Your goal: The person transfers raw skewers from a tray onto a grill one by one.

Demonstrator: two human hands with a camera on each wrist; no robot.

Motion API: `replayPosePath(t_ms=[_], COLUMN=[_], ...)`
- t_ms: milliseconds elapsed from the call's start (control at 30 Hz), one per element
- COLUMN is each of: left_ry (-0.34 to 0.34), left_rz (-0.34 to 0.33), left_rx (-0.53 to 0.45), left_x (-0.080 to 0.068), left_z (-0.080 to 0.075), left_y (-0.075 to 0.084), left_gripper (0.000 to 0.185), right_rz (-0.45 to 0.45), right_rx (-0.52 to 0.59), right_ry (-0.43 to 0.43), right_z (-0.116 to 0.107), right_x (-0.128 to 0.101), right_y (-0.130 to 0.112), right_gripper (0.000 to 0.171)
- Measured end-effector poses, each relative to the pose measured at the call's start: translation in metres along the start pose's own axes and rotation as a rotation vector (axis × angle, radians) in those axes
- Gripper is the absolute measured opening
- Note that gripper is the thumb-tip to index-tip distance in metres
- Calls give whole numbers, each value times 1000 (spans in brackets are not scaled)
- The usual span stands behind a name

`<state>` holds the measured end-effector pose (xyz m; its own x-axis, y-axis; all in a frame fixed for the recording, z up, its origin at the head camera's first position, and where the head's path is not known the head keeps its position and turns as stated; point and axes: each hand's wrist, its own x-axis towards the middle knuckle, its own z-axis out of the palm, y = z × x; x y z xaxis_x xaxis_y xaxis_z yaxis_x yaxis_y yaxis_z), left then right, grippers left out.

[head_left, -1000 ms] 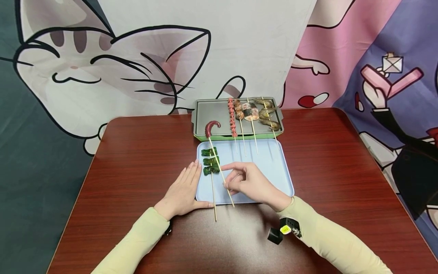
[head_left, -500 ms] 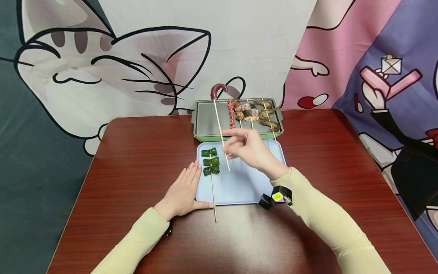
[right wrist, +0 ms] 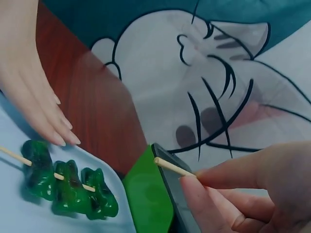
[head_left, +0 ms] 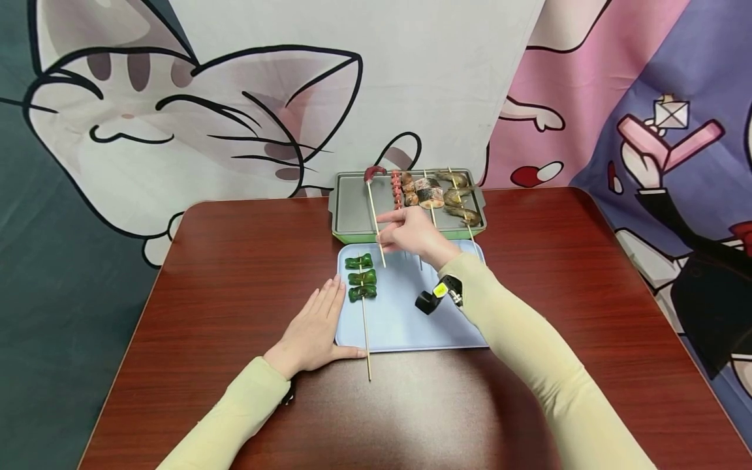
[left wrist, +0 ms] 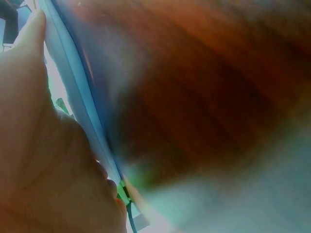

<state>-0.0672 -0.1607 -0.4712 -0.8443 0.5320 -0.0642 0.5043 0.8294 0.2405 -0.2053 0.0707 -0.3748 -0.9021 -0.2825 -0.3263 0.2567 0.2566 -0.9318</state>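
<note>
My right hand point(head_left: 414, 234) pinches the octopus skewer point(head_left: 373, 203) low on its stick, thumb and fingers curled round the wood; the right wrist view shows the stick's blunt end point(right wrist: 167, 165) poking out past my fingertips. A second ago this skewer lay on the blue tray point(head_left: 405, 320) beside the green one; half a second ago I had it lifted high, and now its red curl point(head_left: 374, 172) sits down at the far left of the grill pan point(head_left: 352, 207), just left of the sausage skewer point(head_left: 397, 189), the fish and the shrimp. I judge it is as good as placed there, though I cannot tell whether the meat already touches the pan. My left hand point(head_left: 314, 329) has not moved: it lies flat and relaxed on the worktop point(head_left: 223, 274), fingers straight against the tray's left edge, holding nothing. The green skewer point(head_left: 361, 277) remains on the tray, its stick overhanging the near rim.
</note>
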Motion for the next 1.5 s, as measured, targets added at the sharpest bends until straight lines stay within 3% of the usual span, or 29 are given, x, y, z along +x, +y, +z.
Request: replayPosePath(t_ms=[267,533,767,1033,1267,1500], left_ry=[8,5,12,5,-2,2], left_rz=[6,7,5,-2,-7,-3], left_rx=[3,0,-9,-13,-23,-22], left_x=[0,0,0,0,0,0], left_z=[0,0,-1,0,1,0], left_y=[0,0,0,0,0,0], left_gripper=[126,126,126,126,126,125], right_rz=[79,61,-25,-138,-141,-118], right_rx=[22,-41,-118,-162,-204,-133], right_ry=[43,24,-2,-27,-99,-177], right_z=[1,-2,-9,-8,4,21], right_x=[12,6,-16,-57,-86,-94], right_y=[1,1,4,7,23,51], right_gripper=[47,44,44,39,41,46])
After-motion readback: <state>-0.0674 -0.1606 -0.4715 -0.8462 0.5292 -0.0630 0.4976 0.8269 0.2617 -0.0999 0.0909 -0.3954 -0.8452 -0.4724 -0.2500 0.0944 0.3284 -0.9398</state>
